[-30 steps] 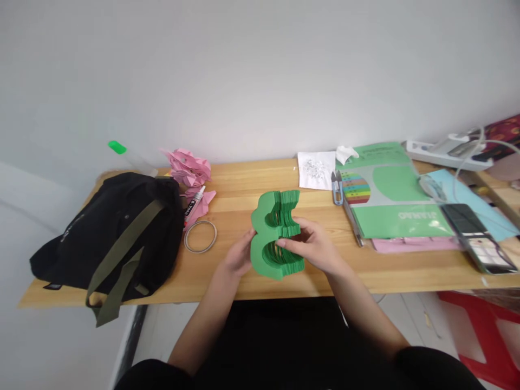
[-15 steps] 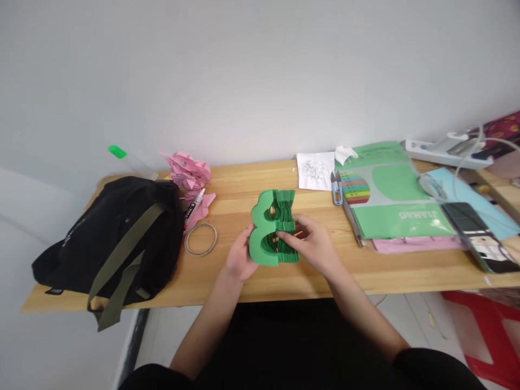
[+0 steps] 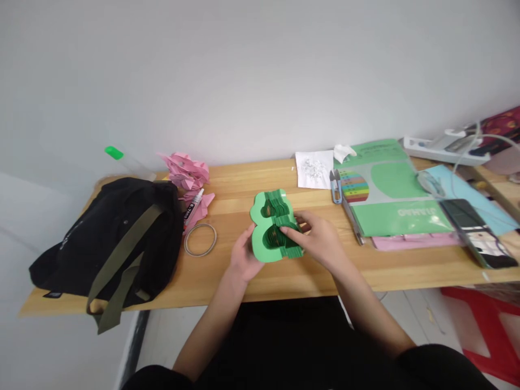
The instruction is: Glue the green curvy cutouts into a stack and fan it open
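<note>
A thick layered green paper cutout [image 3: 266, 238], rounded in outline with two oval holes, is held above the front part of the wooden table. My left hand [image 3: 246, 257] grips its left and lower side from underneath, thumb along the edge and the other fingers hidden below. On the opposite side, my right hand [image 3: 314, 235] is closed on the fanned layers, its thumb by the lower hole and its fingers at the right edge. Inside the holes the stacked layers show as dark green folds.
At the left lies a black bag [image 3: 117, 238]. Beside it are pink folded paper [image 3: 187, 170], a glue tube [image 3: 193, 206] and a tape ring [image 3: 200, 240]. Thread snips [image 3: 336, 189], a white paper sheet [image 3: 313, 169], a green paper pack [image 3: 402, 219] and a phone [image 3: 477, 233] sit rightward.
The green cutout has turned and tilted, so its layers sit closer together at the right. Both hands have shifted slightly to the right with it.
</note>
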`<control>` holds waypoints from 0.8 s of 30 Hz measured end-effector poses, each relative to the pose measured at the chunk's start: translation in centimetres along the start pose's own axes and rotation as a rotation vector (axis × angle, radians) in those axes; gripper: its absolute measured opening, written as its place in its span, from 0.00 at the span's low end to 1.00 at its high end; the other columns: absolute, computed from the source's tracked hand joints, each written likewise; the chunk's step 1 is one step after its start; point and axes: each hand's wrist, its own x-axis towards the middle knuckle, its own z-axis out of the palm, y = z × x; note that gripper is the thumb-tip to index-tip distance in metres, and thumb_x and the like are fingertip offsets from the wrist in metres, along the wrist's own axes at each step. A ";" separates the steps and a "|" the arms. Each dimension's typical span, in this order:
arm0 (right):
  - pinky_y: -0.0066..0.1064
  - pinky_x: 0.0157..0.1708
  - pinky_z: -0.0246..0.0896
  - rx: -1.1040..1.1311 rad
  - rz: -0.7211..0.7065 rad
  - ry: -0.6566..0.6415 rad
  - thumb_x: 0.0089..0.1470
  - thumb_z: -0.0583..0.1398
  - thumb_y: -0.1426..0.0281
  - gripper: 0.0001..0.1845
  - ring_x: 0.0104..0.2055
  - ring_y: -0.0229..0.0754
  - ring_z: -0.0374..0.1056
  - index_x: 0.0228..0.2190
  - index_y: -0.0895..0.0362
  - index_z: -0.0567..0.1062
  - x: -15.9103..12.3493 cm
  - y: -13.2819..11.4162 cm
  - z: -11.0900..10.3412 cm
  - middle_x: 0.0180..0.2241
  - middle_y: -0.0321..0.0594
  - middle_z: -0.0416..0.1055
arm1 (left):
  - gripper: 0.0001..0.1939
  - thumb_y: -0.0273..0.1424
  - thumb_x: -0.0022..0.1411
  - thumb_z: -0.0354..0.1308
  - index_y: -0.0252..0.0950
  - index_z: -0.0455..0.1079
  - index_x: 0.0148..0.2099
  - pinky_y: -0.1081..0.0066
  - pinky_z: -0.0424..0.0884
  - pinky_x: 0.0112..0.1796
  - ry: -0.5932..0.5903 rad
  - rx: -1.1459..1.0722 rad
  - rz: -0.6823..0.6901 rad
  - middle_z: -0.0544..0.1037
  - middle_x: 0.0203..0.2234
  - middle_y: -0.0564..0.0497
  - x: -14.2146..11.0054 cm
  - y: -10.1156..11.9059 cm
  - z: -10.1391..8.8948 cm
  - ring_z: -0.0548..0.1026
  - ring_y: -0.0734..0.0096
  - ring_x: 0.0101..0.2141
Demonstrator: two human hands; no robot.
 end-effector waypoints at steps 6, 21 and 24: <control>0.37 0.33 0.71 0.184 -0.077 -0.002 0.51 0.61 0.61 0.22 0.40 0.49 0.74 0.47 0.57 0.74 -0.3 0.1 -1.0 0.42 0.49 0.77 | 0.18 0.40 0.54 0.63 0.39 0.73 0.47 0.57 0.69 0.50 -0.096 -0.043 0.003 0.80 0.43 0.49 0.1 0.0 -0.3 0.74 0.56 0.50; 0.46 0.52 0.64 0.074 -0.475 0.044 0.55 0.58 0.68 0.28 0.54 0.48 0.67 0.57 0.51 0.62 -3.2 -3.7 -1.2 0.50 0.45 0.70 | 0.10 0.40 0.60 0.59 0.41 0.74 0.41 0.59 0.68 0.52 0.006 -0.035 0.084 0.80 0.41 0.52 0.5 -0.4 0.4 0.70 0.58 0.54; 0.48 0.53 0.62 -0.050 -0.571 0.038 0.55 0.59 0.69 0.31 0.56 0.51 0.64 0.59 0.51 0.59 -3.6 -4.6 -0.5 0.52 0.45 0.69 | 0.11 0.41 0.63 0.57 0.40 0.75 0.39 0.61 0.70 0.50 0.034 -0.029 0.091 0.80 0.40 0.53 0.1 -0.4 0.8 0.70 0.56 0.55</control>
